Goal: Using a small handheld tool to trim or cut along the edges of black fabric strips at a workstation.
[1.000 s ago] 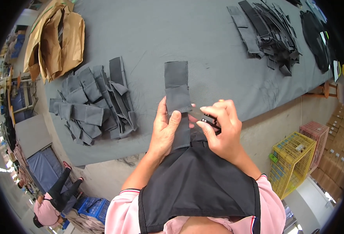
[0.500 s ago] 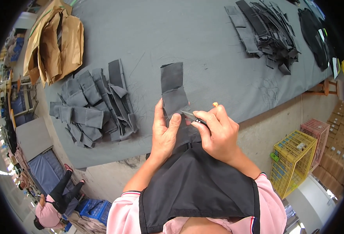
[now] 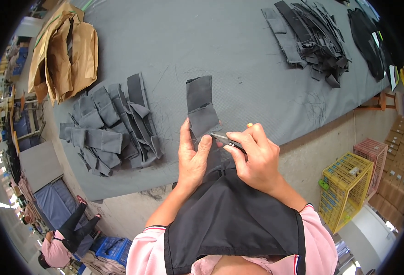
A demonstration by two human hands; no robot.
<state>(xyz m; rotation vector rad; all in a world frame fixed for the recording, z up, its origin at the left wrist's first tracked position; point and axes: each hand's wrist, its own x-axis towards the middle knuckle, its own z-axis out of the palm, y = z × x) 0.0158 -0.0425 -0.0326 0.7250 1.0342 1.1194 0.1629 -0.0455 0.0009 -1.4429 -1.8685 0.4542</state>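
A dark grey fabric strip [image 3: 204, 120] with a seam across it is gripped in my left hand [image 3: 193, 158], thumb on top and fingers beneath. Its far end rests over the table. My right hand [image 3: 258, 155] is closed around small thread snips [image 3: 229, 139], whose blades point left and meet the strip's right edge beside my left thumb. An orange bit shows above my right fingers. The strip's near end hangs toward my black apron [image 3: 232, 215], partly hidden by my hands.
Piles of grey strips lie on the grey-covered table [image 3: 238, 55]: one at left [image 3: 103, 133], another at far right [image 3: 321, 41]. A brown paper bag [image 3: 64, 55] stands far left, near loose threads. Yellow crates [image 3: 346, 190] stand right, below the table; a person in pink [image 3: 57, 250] is lower left.
The strip has shifted slightly left and nearer to me. Both hands keep their hold; the snips' blades appear closer together at the strip's edge.
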